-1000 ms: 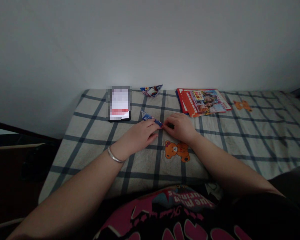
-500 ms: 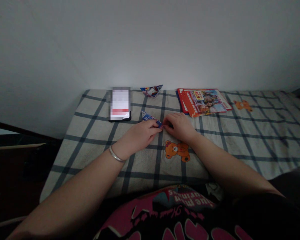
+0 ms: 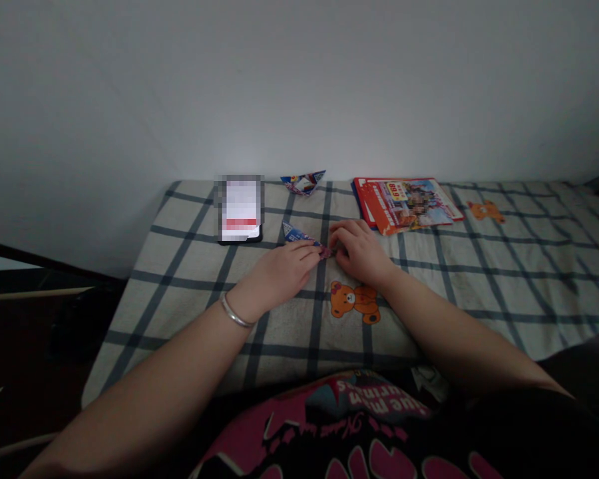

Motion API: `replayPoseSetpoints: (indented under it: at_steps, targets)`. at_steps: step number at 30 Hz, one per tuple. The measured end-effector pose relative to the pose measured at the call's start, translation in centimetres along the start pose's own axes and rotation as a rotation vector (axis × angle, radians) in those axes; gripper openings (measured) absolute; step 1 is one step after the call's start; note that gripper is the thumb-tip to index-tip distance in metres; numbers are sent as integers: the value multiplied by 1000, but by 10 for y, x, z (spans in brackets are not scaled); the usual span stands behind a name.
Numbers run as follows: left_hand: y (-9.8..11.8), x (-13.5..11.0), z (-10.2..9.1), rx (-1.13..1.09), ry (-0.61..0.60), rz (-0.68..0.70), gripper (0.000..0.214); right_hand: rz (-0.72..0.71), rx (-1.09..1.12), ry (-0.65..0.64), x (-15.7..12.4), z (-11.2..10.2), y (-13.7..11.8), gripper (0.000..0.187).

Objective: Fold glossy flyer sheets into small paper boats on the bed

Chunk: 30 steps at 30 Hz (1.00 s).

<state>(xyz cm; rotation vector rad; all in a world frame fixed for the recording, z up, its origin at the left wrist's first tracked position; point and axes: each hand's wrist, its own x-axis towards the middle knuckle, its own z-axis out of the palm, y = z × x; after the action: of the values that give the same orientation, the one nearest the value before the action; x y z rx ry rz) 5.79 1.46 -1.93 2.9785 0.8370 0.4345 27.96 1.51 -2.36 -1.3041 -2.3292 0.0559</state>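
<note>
A small folded paper piece (image 3: 297,234), blue with printed patterns, lies on the checked cloth in front of me. My left hand (image 3: 290,265), with a silver bangle at the wrist, has its fingers closed on the near part of the paper. At the paper's right tip, my right hand (image 3: 360,251) pinches the pinkish end with thumb and fingers; the exact contact is partly hidden. Behind them, close to the wall, stands a folded paper boat (image 3: 303,183) in similar printed paper.
A phone (image 3: 240,209) with a lit, blurred screen lies to the left. Colourful printed leaflets (image 3: 409,203) are stacked at the right. The checked cloth (image 3: 190,286) with bear prints covers the surface, which meets a pale wall (image 3: 299,86). The surface's left edge drops off into a dark area.
My right hand's fingers have shifted slightly right and away from the left fingertips, and more of the paper's pinkish tip shows between the hands. The left hand stays on the paper.
</note>
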Motion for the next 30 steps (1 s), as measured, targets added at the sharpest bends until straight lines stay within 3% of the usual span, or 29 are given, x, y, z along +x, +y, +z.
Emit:
replayPoseSetpoints:
  at_steps: [7,12,19,30]
  targets:
    - [3,0,2,-10,0,-5,41,72,19,2,0,-2,4,17]
    - [5,2,0,9,-17,-16,37,35,16,-43,-2,0,2,27]
    - [5,3,1,38,-24,36,38,147,-16,-115,-1,9,2,38]
    - [8,3,2,100,14,39,31,219,34,-195,1,6,4,39]
